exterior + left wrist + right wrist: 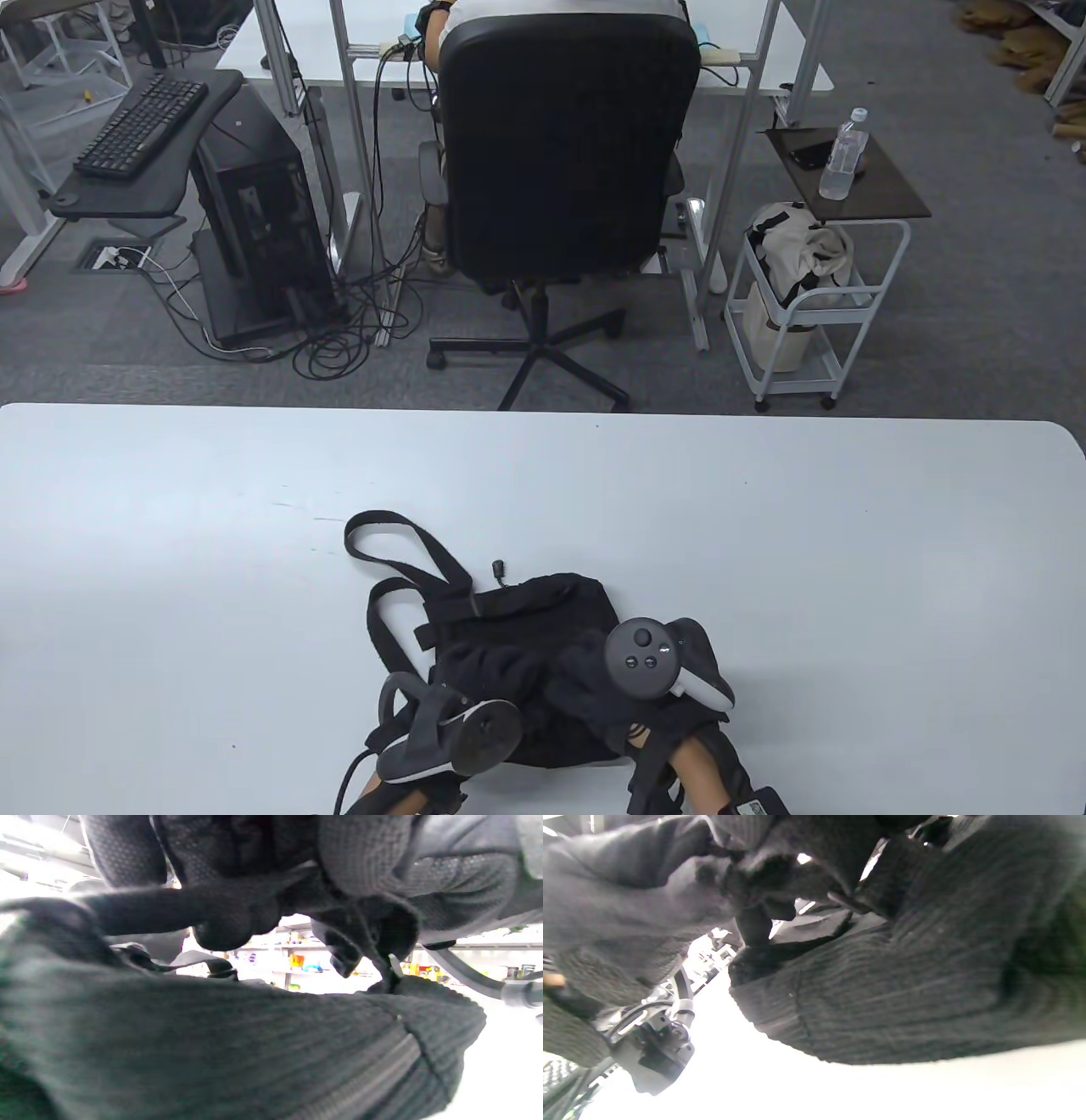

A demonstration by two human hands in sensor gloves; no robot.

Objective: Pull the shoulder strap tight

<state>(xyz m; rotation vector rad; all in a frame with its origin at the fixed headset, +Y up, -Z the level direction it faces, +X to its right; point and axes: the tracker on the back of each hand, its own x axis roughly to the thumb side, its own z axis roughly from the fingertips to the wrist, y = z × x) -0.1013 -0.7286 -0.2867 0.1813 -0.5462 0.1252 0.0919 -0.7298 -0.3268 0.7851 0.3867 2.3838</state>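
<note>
- black backpack (543,628) lies flat on the white table (848,552), near the table's near edge, about centre in the table view
- one shoulder strap (399,543) loops out from the bag's upper left corner and lies loose on the table; a second strap (377,632) runs down the bag's left side
- small black cord end (501,570) sits just above the bag's top edge
- left hand (484,671) rests on the lower left part of the bag, tracker (450,739) on its back
- right hand (585,679) rests on the lower right part of the bag, touching or just beside the left hand, tracker (649,658) facing up
- left wrist view: gloved fingers (220,916) curl down over the ribbed black fabric (212,1048), with a thin strap piece and buckle (212,965) just beyond them
- right wrist view: gloved fingers (755,870) bunched over dark webbing at the bag's edge (882,993)
- grip: cannot tell for either hand whether the fingers actually pinch a strap or just lie on the fabric, everything is black on black and blurred
- background: black office chair (564,153) at a second desk, pc tower (259,221), keyboard (140,127), white cart (806,297) with a bag in it, water bottle (844,157) on a side table
</note>
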